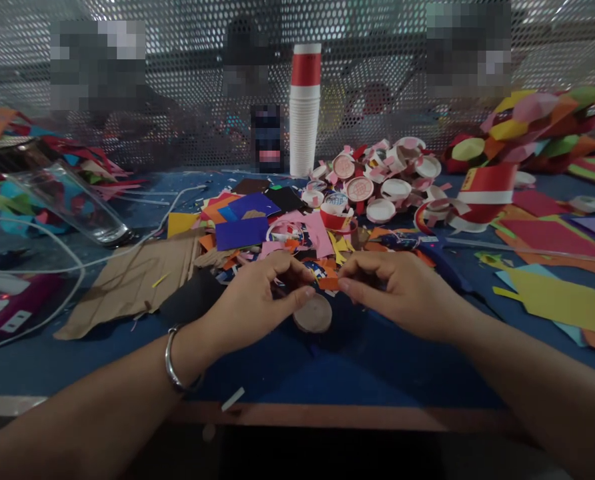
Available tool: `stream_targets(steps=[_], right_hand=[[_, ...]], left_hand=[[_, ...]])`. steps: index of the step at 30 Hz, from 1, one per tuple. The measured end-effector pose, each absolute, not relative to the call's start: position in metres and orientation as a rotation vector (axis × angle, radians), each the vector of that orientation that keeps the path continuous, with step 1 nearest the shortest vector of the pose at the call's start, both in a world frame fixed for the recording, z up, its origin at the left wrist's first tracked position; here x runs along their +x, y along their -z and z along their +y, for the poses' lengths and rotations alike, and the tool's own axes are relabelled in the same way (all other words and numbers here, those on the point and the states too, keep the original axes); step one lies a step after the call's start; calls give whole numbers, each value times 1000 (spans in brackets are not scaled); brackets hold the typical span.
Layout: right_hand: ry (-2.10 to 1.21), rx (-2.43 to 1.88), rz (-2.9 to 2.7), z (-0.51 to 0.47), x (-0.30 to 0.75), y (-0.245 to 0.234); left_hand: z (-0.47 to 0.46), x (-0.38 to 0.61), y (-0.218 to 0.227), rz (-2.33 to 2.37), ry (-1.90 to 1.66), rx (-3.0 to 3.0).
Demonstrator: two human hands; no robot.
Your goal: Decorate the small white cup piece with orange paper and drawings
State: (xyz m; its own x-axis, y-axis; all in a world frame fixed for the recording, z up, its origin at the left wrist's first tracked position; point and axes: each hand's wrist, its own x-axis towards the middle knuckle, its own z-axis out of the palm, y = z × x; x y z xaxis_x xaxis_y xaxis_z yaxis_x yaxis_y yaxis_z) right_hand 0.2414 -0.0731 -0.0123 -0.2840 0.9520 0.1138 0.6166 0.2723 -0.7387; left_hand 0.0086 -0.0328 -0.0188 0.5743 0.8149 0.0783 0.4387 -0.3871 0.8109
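Note:
My left hand [262, 297] curls over the table with thumb and forefinger tips drawn together; whatever is between them is too small to make out. Facing it, my right hand [402, 290] is closed in a pinch at the end of a small orange paper piece [328, 283]. Just below the fingertips lies a pale round disc [313, 315] on the blue table. Behind both hands spreads a heap of coloured paper scraps, with a blue sheet [241, 233] and a cut red-and-white paper cup [335, 217] among them.
A tall stack of paper cups [305, 127] stands at the back, beside piled cut cup bottoms [360, 189]. Cardboard [132, 280], a white cable and a tilted glass [90, 203] are on the left. Right are a blue glue gun [445, 263] and yellow paper [562, 300].

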Motion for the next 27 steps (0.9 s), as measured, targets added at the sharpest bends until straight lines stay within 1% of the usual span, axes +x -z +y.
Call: stream_targets(steps=[6,13,23,25,27], right_hand=[[-743,-1588,-2243,-71,251,11],[-497,-1799,-2404,-77,247,11],[-417,-1840,-2467,-77,248,11],[-393,-1839,-2447,-77,248,10],[-441,-1800,-2379,-77,248,9]], left_hand=[[-35,3,15,959,-417,2382],[-31,1,15,952,-307,2454],[-34,2,12,943,-273,2515],[-34,3,13,937,-304,2542],[-34,3,13,911,-387,2588]])
